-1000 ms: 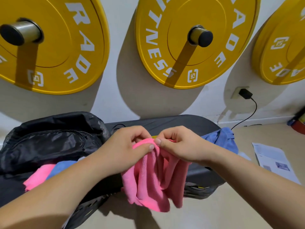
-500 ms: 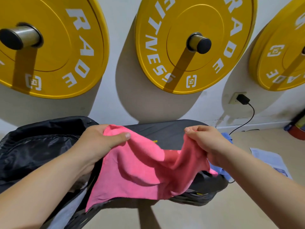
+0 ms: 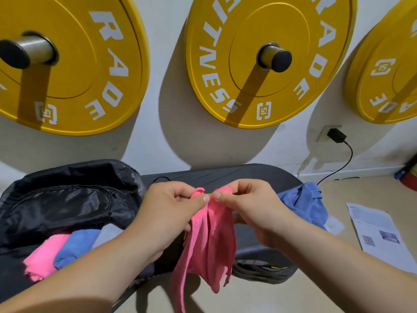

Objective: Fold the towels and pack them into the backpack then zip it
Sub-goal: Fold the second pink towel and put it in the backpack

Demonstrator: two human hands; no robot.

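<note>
A pink towel (image 3: 208, 242) hangs in the air over the black bench (image 3: 237, 175), pinched at its top edge by both hands. My left hand (image 3: 167, 213) and my right hand (image 3: 250, 208) sit side by side, thumbs nearly touching, each gripping a top corner. The cloth droops below them in loose folds. The black backpack (image 3: 67, 199) lies open on the left of the bench. In its mouth lie a folded pink towel (image 3: 42, 256), a blue one (image 3: 74, 247) and a pale grey one (image 3: 108, 233). A crumpled blue towel (image 3: 302, 204) rests on the bench's right end.
Three yellow weight plates (image 3: 259, 64) hang on pegs on the white wall behind the bench. A black charger (image 3: 336, 135) sits in a wall socket, its cable running down. A printed paper sheet (image 3: 379, 233) lies on the floor at the right.
Half a second ago my hands were apart with the pink towel spread between them. Now they have come together and the towel hangs doubled below them.
</note>
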